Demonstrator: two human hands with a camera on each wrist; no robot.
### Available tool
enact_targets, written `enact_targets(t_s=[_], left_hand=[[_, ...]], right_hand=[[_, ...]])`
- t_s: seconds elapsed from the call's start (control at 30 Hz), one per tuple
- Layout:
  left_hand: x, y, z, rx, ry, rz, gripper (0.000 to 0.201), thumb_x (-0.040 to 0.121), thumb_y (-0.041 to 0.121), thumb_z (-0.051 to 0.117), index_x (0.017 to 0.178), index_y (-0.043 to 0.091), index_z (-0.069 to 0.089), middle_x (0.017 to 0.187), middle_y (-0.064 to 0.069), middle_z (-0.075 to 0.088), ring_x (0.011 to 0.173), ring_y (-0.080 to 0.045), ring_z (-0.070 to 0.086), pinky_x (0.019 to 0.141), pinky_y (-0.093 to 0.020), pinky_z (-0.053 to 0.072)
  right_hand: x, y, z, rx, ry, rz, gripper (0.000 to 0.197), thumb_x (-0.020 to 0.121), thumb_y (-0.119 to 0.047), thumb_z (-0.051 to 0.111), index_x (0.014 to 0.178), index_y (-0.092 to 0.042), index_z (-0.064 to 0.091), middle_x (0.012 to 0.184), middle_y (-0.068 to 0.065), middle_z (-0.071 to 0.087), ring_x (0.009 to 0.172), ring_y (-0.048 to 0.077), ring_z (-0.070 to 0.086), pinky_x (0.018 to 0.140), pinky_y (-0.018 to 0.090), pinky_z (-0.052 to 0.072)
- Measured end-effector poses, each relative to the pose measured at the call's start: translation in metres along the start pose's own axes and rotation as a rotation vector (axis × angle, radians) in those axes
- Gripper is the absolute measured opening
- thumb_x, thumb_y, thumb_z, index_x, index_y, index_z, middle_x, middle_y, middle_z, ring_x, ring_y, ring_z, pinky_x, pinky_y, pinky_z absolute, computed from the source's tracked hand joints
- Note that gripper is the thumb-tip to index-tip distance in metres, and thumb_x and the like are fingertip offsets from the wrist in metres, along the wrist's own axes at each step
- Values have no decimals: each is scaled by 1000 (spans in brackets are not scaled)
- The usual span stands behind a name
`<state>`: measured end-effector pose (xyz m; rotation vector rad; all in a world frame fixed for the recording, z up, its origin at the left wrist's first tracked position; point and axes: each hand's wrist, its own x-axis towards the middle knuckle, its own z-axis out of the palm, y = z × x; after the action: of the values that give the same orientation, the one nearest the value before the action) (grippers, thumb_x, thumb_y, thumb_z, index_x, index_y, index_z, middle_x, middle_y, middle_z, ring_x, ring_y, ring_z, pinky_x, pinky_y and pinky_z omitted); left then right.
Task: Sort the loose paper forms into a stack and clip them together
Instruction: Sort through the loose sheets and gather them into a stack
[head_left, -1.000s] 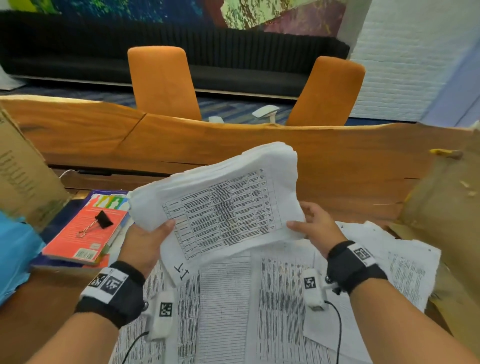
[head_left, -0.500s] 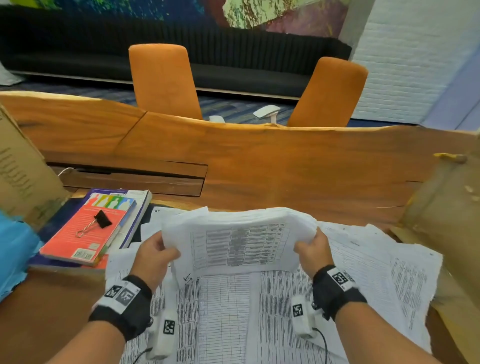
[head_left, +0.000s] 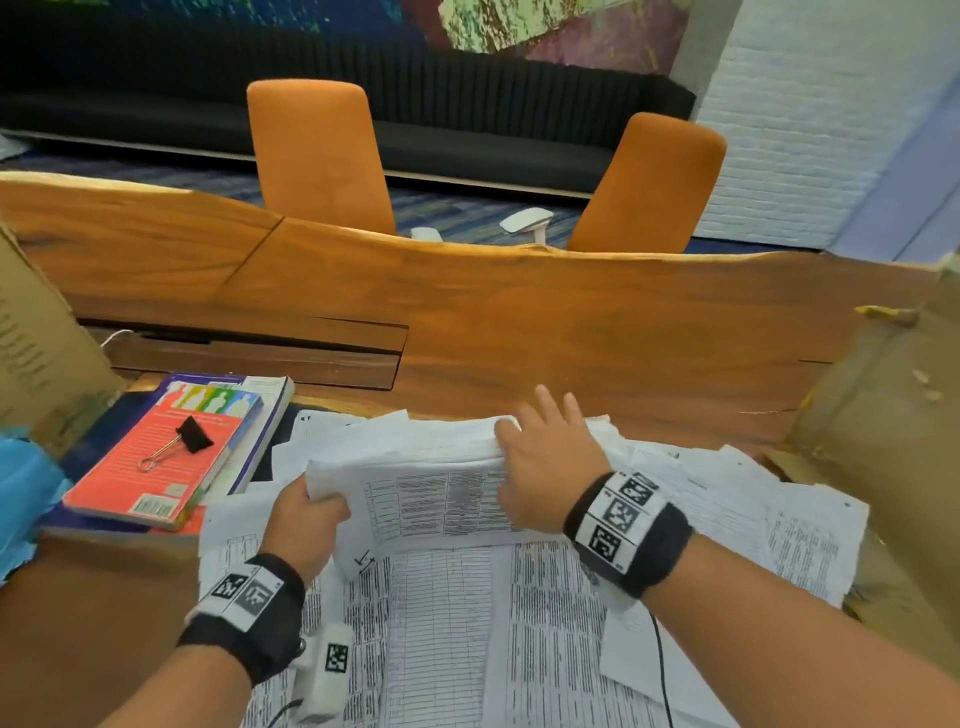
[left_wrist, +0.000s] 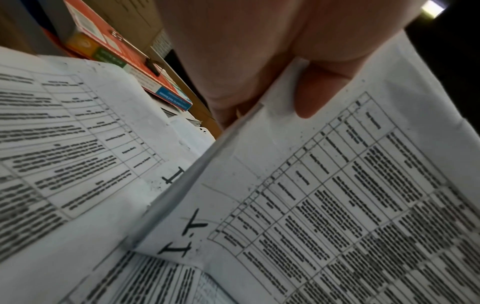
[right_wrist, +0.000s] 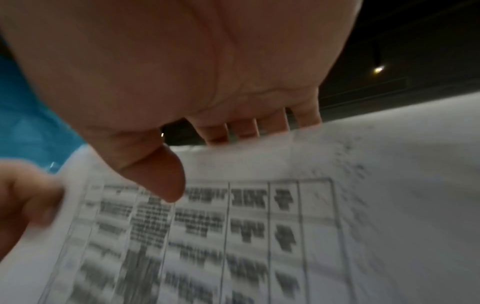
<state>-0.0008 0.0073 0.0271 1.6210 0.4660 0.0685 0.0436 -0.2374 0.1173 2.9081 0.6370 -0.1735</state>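
Wooden table (head_left: 571, 332): long slab, its near part buried under your papers; both ends are cut off behind cardboard flaps.

Loose forms (head_left: 447, 634): printed table sheets spread flat across the near table, overlapping; how many there are cannot be told. Their print is too fine to read.

Stack of forms (head_left: 426, 488): a thick bundle standing on its lower edge on the loose sheets, leaning toward you, top edge uneven. A handwritten mark sits at its lower left corner, legible only as strokes.

Your right hand (head_left: 550, 467): lies over the stack's top right edge, fingers straight and reaching past the far side, thumb on the near face. The right wrist view is motion-blurred; fingertips are hidden behind the paper.

Your left hand (head_left: 306, 514): grips the stack's left edge, thumb on the front face, fingers hidden behind the sheets.

Books (head_left: 171, 457): a red one atop a larger one, left of the papers, the lower largely covered.

Binder clip (head_left: 182, 441): black, wire handles, lying on the red book, apart from the stack.
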Motion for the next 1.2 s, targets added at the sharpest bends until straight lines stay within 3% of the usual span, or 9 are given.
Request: enact_targets(t_s=[0.1,0.17,0.23,0.37,0.5,0.67,0.8,1.0,1.2], left_hand=[[-4,3,0,-22,-1,-9,39,86,-21,45,87,10,68,88,-7,71,87,-23,64,69,-28,46],[-3,3,0,-34,-7,-3,40,86,-22,45,89,12,67,89,-5,70,88,-24,64,69,-28,45],[-2,5,-2,-42,4,23,33,88,-18,51,100,10,64,97,-5,69,97,-27,63,71,-29,46],[-7,10,-10,-142,147,101,49,96,15,64,142,14,46,129,-3,53,119,-22,52,97,-36,38],[-12,17,5,-226,-7,60,74,67,44,77,136,29,54,130,-2,63,119,-19,58,104,-40,37],[-19,7,39,-283,-198,-236,49,69,18,84,112,7,64,108,-19,65,101,-38,62,103,-62,46],[-24,-4,38,-124,-121,-206,13,93,5,67,106,5,66,102,-19,71,99,-38,66,86,-45,54],[-32,14,18,22,6,-49,1,95,7,65,94,8,66,89,-7,70,90,-31,64,68,-30,47],[-34,13,-3,-109,141,-109,14,96,-3,58,87,7,61,57,5,70,75,-27,66,62,-35,44]], right_hand=[[10,-7,-10,35,45,-111,55,85,-35,52,136,-19,38,141,7,43,142,35,28,114,55,27],[11,-14,-12,48,-76,-138,32,87,-19,50,119,-19,47,100,2,58,107,30,59,81,40,49],[10,-11,-11,86,-95,-107,26,87,-6,43,107,-19,50,74,-3,50,76,24,58,60,32,46],[0,19,-29,319,43,39,18,94,-11,45,93,-27,55,72,-6,55,63,12,54,52,26,41],[-21,46,-26,848,223,150,25,95,-18,57,70,-19,49,61,-4,49,51,13,42,48,25,34],[-36,25,33,1332,53,246,8,95,-23,63,95,-19,70,85,1,74,78,20,70,76,37,57],[-44,29,70,1422,-99,266,10,96,-27,62,98,-20,67,83,-7,72,72,4,68,69,26,53],[-4,159,123,791,-16,635,54,90,-30,68,137,-18,44,140,4,47,119,30,55,96,41,48],[14,223,165,308,-338,699,69,85,-32,66,144,-21,31,145,5,43,136,33,36,108,55,33]])
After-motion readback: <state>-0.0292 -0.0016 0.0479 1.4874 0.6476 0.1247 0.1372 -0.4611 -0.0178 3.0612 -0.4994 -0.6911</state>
